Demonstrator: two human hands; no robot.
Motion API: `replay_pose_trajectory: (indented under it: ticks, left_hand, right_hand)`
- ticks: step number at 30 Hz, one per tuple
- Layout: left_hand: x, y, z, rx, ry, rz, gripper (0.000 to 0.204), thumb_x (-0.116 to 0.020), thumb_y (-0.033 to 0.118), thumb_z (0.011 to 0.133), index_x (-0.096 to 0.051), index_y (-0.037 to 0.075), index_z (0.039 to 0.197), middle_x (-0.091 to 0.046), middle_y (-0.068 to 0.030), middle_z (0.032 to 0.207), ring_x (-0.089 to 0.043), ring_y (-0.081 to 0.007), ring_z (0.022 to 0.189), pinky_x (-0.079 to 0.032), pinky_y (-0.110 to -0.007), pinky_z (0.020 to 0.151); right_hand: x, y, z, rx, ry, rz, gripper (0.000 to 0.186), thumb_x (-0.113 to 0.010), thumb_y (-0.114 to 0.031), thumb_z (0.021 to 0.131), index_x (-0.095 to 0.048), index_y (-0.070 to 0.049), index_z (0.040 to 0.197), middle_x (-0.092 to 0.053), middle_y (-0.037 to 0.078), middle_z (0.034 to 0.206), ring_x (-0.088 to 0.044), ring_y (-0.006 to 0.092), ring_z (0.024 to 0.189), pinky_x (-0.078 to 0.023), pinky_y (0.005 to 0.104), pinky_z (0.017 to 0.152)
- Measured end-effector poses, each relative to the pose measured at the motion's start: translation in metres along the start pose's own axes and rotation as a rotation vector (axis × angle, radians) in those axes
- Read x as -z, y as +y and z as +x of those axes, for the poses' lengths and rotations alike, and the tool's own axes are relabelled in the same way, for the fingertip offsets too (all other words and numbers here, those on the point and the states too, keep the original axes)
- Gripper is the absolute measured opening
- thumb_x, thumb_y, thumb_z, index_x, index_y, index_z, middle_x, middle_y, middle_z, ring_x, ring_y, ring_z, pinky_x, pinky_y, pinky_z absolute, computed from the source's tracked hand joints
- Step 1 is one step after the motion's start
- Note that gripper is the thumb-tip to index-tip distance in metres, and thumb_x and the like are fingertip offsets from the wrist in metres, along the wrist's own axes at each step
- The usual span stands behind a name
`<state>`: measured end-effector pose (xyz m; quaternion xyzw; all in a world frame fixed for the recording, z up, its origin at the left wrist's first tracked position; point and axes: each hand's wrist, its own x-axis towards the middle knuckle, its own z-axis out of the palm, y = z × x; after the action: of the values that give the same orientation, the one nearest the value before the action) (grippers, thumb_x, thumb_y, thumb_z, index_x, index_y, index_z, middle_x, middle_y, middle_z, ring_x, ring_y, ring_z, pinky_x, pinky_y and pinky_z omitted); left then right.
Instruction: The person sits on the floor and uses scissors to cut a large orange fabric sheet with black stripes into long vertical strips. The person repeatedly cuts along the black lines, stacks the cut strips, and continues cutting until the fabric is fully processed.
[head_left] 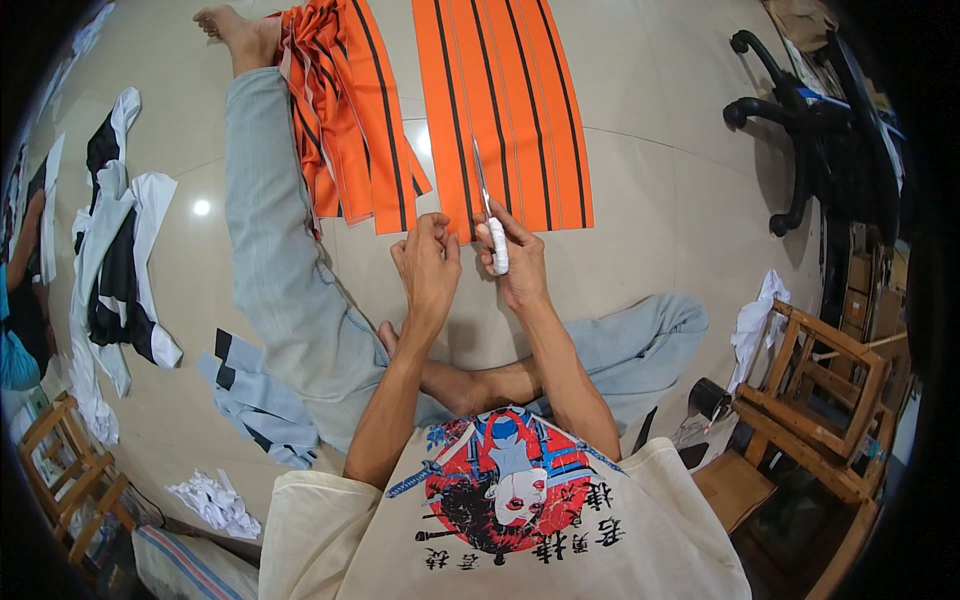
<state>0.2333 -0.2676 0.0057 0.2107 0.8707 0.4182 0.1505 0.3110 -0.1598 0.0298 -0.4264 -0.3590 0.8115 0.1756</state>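
Note:
A wide piece of orange fabric [515, 110] with black and thin pale stripes lies on the floor ahead of me. My right hand [520, 262] grips scissors [498, 245] whose handles are wrapped in white. Their blades point away from me, over the fabric near its front edge, and look nearly closed. At the fabric's near left corner my left hand [428, 265] is closed in a pinch, its fingertips partly hidden. Just left of it lie orange striped strips [385, 150], bunched into folds farther left against my outstretched leg.
My legs [275, 210] frame the work area, one stretched forward, one folded. White, grey and black cloth pieces [120, 240] lie at left, with blue-grey scraps [255, 395] nearer. A black wheeled chair base [800, 115] stands far right. Wooden frames [825, 385] stand near right.

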Motion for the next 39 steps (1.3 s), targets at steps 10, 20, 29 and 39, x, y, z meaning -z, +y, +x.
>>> replay_pose_trajectory:
  ticks: [10, 20, 29, 39]
  left_hand:
    - [0.0, 0.0, 0.0, -0.006, -0.001, 0.014, 0.024, -0.071, 0.008, 0.091, -0.061, 0.009, 0.113, -0.062, -0.0004, 0.085, -0.06, -0.0182, 0.08, -0.033, -0.038, 0.088]
    - [-0.001, -0.002, -0.001, -0.004, -0.012, 0.003, 0.026, -0.071, 0.009, 0.091, -0.061, 0.009, 0.115, -0.061, -0.0015, 0.087, -0.06, -0.0187, 0.084, -0.033, -0.039, 0.09]
    - [-0.002, -0.002, -0.001, -0.012, 0.006, 0.012, 0.024, -0.07, 0.01, 0.092, -0.062, 0.008, 0.114, -0.063, -0.0005, 0.086, -0.059, -0.0168, 0.08, -0.034, -0.037, 0.092]
    - [-0.002, -0.001, 0.0, 0.009, -0.022, 0.009, 0.026, -0.071, 0.008, 0.09, -0.061, 0.009, 0.115, -0.061, -0.0019, 0.086, -0.06, -0.0197, 0.085, -0.034, -0.039, 0.09]
  right_hand:
    - [-0.018, -0.018, 0.011, -0.001, 0.053, -0.016, 0.058, -0.081, -0.011, 0.086, -0.06, 0.002, 0.139, -0.064, 0.001, 0.074, -0.055, 0.0061, 0.053, -0.036, 0.0218, 0.043]
    - [-0.023, -0.015, 0.025, 0.031, 0.012, -0.047, 0.053, -0.076, -0.008, 0.091, -0.06, 0.001, 0.14, -0.064, 0.0, 0.075, -0.055, 0.0062, 0.054, -0.041, 0.0224, 0.045]
    - [-0.026, -0.027, 0.036, 0.033, 0.022, -0.065, 0.058, -0.079, -0.012, 0.088, -0.059, 0.001, 0.141, -0.065, 0.001, 0.077, -0.054, 0.0068, 0.052, -0.039, 0.0225, 0.044]
    - [-0.028, -0.029, 0.056, 0.032, -0.02, -0.111, 0.061, -0.078, -0.012, 0.089, -0.055, 0.002, 0.144, -0.072, 0.005, 0.099, -0.056, 0.0065, 0.056, -0.04, 0.0196, 0.044]
